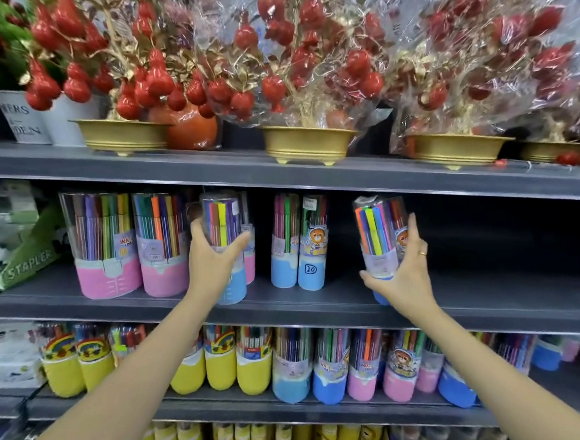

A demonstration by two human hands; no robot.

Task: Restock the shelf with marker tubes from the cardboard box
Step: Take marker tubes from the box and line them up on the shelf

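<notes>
Left hand (212,259) grasping blue tube (224,248); right hand (405,273) grasping second tube (379,237) right of blue pair (298,240). Risk: overhanging shelf (287,302) edge, tube tips.

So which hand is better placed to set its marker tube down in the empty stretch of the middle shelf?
The right hand. Its blue-based tube is already beside the bare shelf space to the right of the blue pair. The left hand holds its tube in the crowded stretch by the pink tubs.

Middle shelf (492,284) — seven marker tubes (309,242), two held; above — four gold pots (305,146).
</notes>
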